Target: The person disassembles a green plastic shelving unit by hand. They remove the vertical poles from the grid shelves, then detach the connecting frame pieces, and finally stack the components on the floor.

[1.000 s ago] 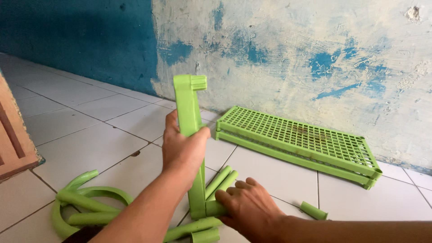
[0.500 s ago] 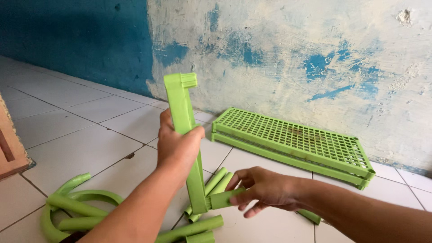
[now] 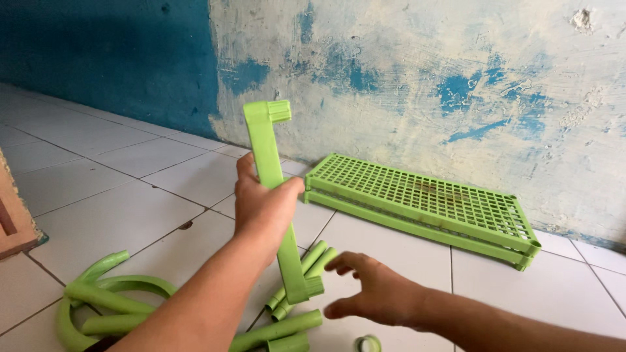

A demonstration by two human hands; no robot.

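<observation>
Head view of a white tiled floor (image 3: 130,215) beside a blue and white wall: the person's left hand (image 3: 264,205) has its grip pressed around a green plastic post (image 3: 277,202), holding it upright with its foot among short green tubes (image 3: 306,267). The right hand (image 3: 372,293) hovers beside the foot, fingers spread, holding nothing. Two stacked green grid shelves (image 3: 424,205) lie flat by the wall, curved green pieces (image 3: 98,300) nearer left.

Light green bar (image 3: 274,195), green grid-patterned shelves (image 3: 424,199), green tubes (image 3: 111,300), white tiles (image 3: 124,215), blue-patched wall (image 3: 424,85)
</observation>
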